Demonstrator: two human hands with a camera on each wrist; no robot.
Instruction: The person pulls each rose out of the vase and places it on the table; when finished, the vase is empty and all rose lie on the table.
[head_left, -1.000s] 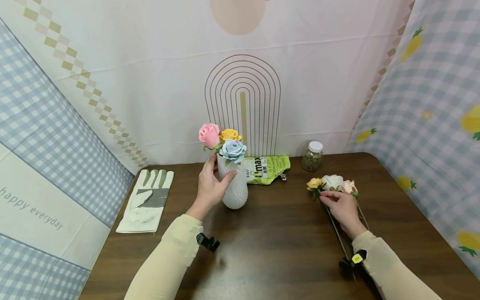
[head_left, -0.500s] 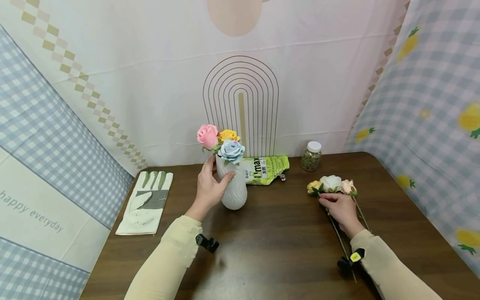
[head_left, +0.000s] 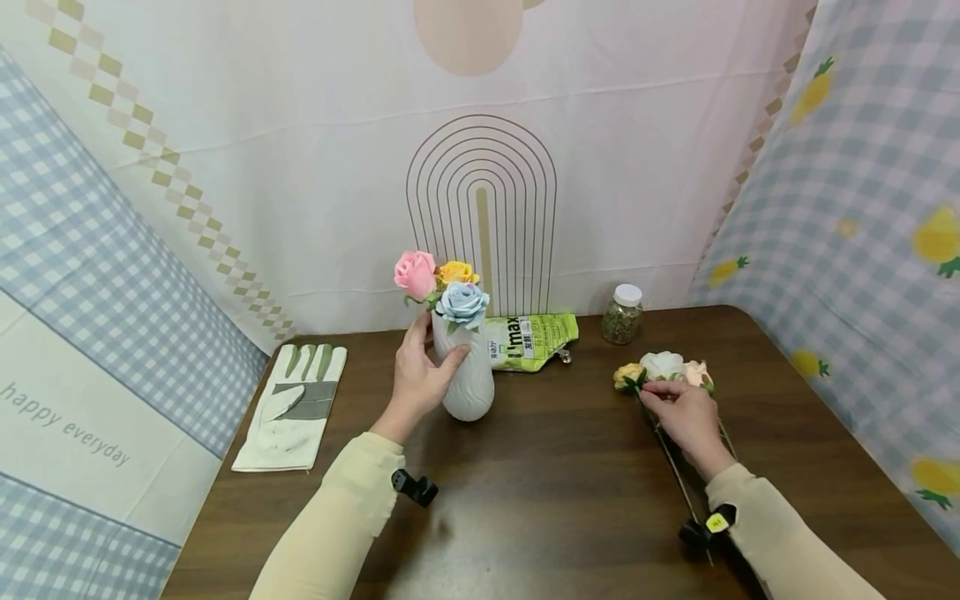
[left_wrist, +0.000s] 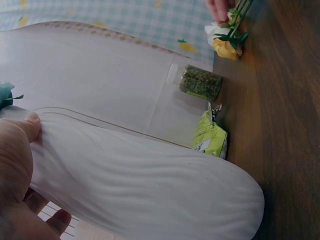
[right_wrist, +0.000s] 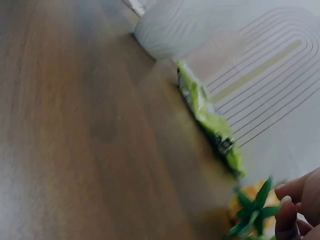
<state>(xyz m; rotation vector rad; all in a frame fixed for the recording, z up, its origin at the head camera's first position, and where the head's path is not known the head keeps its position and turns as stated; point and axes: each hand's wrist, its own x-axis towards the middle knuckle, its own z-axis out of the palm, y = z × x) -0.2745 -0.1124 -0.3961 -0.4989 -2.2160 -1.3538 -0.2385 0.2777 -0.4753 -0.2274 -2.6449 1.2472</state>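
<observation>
My left hand (head_left: 422,377) grips the upper part of a white ribbed vase (head_left: 469,379) standing upright on the table. A pink rose (head_left: 416,274), a yellow-orange rose (head_left: 457,272) and a light blue rose (head_left: 463,303) rise from its mouth. At the right, my right hand (head_left: 684,419) pinches a yellow rose (head_left: 627,377) just under its bloom, by the green leaves (right_wrist: 257,205). Its long stem (head_left: 678,479) runs back along the table under the wrist. Close by the fingers lie a white rose (head_left: 662,365) and a peach rose (head_left: 697,373), partly covered by the hand.
A green printed packet (head_left: 543,340) with a clip lies behind the vase. To its right is a white-lidded jar (head_left: 622,317) of dried green bits. A white, grey and green glove (head_left: 292,408) lies at the left on the wooden table (head_left: 555,500), before a cloth backdrop (head_left: 330,200).
The yellow rose's bloom has shifted slightly toward me, with my right hand at its stem. My left hand and the vase stay in place.
</observation>
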